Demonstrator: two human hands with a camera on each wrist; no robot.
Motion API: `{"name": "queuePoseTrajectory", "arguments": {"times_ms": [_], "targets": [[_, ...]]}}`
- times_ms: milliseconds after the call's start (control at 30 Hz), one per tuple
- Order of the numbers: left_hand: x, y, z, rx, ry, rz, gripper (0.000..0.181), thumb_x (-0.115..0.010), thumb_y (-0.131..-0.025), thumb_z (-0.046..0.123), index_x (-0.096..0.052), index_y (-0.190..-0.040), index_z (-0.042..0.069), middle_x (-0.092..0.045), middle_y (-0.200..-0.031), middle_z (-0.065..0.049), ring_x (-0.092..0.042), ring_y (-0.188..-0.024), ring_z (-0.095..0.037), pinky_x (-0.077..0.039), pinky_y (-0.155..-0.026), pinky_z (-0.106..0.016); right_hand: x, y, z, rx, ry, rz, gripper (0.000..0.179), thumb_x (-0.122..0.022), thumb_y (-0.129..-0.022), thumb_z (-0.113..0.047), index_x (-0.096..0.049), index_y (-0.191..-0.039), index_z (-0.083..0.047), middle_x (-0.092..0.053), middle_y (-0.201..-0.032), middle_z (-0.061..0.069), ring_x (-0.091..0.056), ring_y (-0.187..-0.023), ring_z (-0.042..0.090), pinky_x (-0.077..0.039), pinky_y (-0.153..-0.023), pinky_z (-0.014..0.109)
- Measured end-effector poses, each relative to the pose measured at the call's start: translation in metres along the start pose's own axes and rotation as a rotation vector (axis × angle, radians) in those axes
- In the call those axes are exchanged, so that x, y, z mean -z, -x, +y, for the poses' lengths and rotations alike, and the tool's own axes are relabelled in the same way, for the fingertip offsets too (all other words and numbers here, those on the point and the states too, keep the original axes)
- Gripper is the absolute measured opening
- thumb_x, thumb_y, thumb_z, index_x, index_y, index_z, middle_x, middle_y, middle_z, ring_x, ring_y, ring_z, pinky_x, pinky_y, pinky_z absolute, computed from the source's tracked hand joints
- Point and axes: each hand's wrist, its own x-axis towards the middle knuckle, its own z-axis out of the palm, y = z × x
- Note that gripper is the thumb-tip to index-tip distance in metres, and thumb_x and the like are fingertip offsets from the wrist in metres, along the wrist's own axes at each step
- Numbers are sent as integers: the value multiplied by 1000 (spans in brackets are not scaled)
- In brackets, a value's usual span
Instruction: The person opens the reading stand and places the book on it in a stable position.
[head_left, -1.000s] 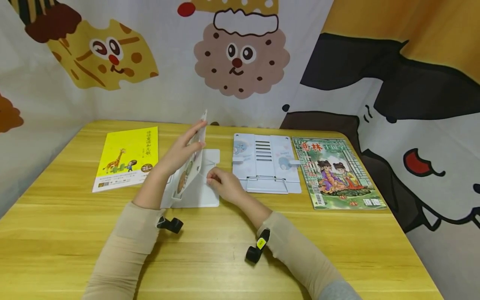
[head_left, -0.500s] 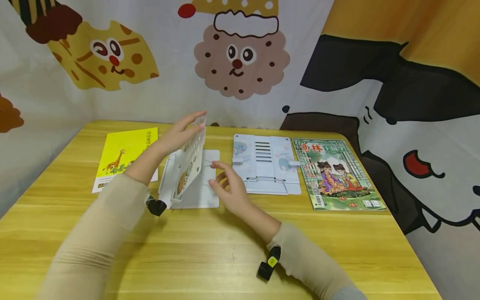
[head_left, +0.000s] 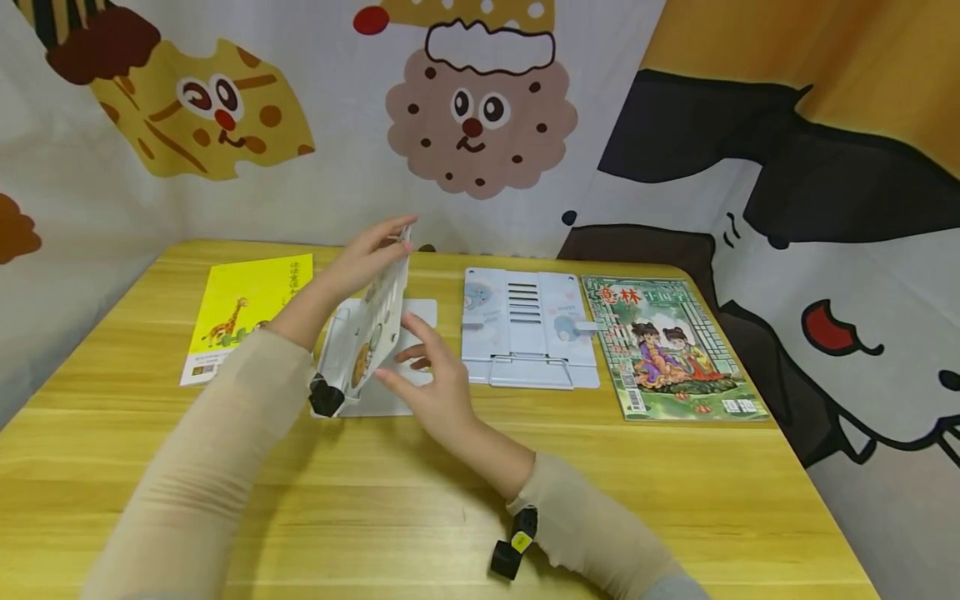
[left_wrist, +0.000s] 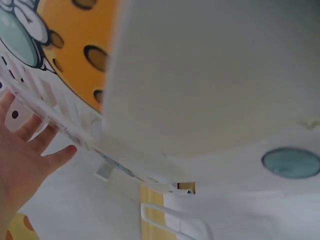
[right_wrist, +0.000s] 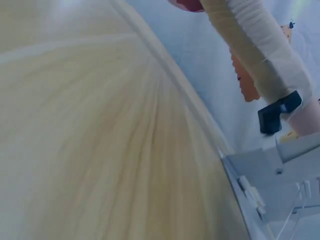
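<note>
In the head view, a white book stand [head_left: 386,300] with a cartoon print stands with its slotted panel raised steeply over a flat white base [head_left: 390,404]. My left hand [head_left: 363,258] holds the panel's top edge, thumb and fingers at its upper corner. In the left wrist view the left hand [left_wrist: 25,160] has long, spread fingers meeting the panel's edge, close to the orange print [left_wrist: 75,45]. My right hand [head_left: 442,387] is at the panel's right side, thumb and index finger spread apart, their tips right at its edge. The right wrist view shows part of the stand [right_wrist: 270,170], right hand out of sight.
A second, pale blue book stand [head_left: 528,329] lies folded flat to the right. Beyond it is a green magazine [head_left: 682,346]; a yellow booklet [head_left: 258,292] lies at the left, partly behind the left arm. A cartoon curtain [head_left: 480,217] borders the wooden table [head_left: 450,508].
The left hand has shifted up to the panel's top edge. The right hand first opened from a curl beside the base, then moved left to the panel's edge.
</note>
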Motion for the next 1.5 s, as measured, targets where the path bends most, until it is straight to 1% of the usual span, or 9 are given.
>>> {"name": "queuePoseTrajectory", "arguments": {"times_ms": [267, 433, 600, 733, 833, 867, 1067, 1300, 1500], "targets": [[0, 1, -3, 18, 27, 27, 53, -48, -99, 28, -35, -149, 15, -28, -153, -9, -36, -130, -35, -30, -103, -58, -3, -10, -4, 89, 99, 42, 47, -74, -83, -10, -57, -126, -7, -67, -106, 7, -65, -75, 13, -51, -76, 27], [5, 2, -7, 69, 38, 36, 55, -49, -100, 28, -32, -150, 13, -25, -153, -13, -31, -132, -38, -29, -103, -59, 2, -14, -4, 94, 141, 32, 44, -73, -85, -11, -57, -125, -6, -70, -89, 8, -65, -71, 13, -51, -74, 26], [9, 7, -6, 86, -15, 62, 56, -49, -100, 36, -32, -151, 19, -24, -155, -9, -31, -132, -37, -30, -101, -61, 8, -18, -1, 105, 153, 10, 44, -71, -86, -8, -55, -127, -4, -69, -90, 11, -65, -74, 15, -51, -75, 25], [14, 12, 3, 95, -33, 73, 56, -48, -101, 34, -31, -151, 16, -25, -154, -12, -32, -131, -40, -31, -99, -62, 13, -22, 2, 103, 136, 0, 44, -70, -85, -5, -54, -126, -2, -69, -84, 11, -65, -74, 17, -54, -74, 30], [18, 20, 16, 121, -30, 81, 56, -49, -101, 27, -30, -151, 11, -25, -154, -16, -32, -130, -43, -30, -100, -63, 17, -25, 5, 70, 108, -19, 44, -69, -87, -3, -54, -128, 0, -69, -83, 12, -64, -75, 18, -54, -73, 29], [20, 21, 15, 126, -35, 89, 56, -49, -101, 28, -30, -151, 12, -25, -154, -16, -32, -130, -42, -30, -100, -63, 19, -26, 7, 54, 96, -25, 44, -68, -87, -2, -54, -128, 0, -69, -83, 12, -64, -75, 17, -54, -73, 28], [29, 18, -16, 112, -89, 135, 61, -52, -97, 41, -30, -152, 23, -25, -155, -8, -32, -130, -40, -28, -102, -61, 29, -34, 13, -39, 24, -65, 46, -67, -87, 1, -53, -131, -1, -70, -83, 11, -63, -74, 19, -53, -70, 29], [39, 22, -25, 105, -149, 167, 64, -53, -97, 39, -27, -153, 21, -23, -155, -10, -32, -132, -39, -27, -104, -59, 43, -50, 26, -180, -19, -60, 48, -65, -88, 3, -54, -133, -6, -71, -96, 15, -65, -80, 23, -54, -70, 32], [45, 30, -29, 173, -197, 192, 63, -53, -98, 38, -23, -153, 31, -23, -156, -8, -38, -128, -40, -35, -97, -61, 53, -65, 39, -238, 9, -62, 46, -64, -89, 3, -56, -133, -7, -70, -87, 11, -62, -73, 20, -50, -62, 27]]}}
